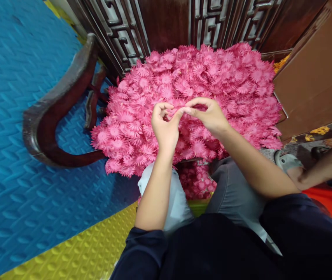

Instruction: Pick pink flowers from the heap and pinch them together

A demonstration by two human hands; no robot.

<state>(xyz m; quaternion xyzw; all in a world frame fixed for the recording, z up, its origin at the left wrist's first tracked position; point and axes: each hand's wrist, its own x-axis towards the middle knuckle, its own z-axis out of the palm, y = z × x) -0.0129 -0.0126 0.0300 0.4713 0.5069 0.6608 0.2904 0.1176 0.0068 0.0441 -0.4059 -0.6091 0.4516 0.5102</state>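
Head view showed the left hand (165, 126) and right hand (214, 116) meeting at the thumbs, each in a narrow pinch on a small pink flower (178, 106) (partly hidden by the fingers), above a broad heap of pink blossoms (212, 74). Any lettering on the pale clog (287, 160), near the right forearm, was too small to read.

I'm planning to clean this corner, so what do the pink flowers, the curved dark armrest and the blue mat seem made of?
Pink flowers: probably matte fabric or plastic, judging by the thin, uniform petals. Curved dark armrest: likely varnished wood, given its brown, glossy surface. Blue mat: perhaps satin foam or rubber; raised pattern visible.
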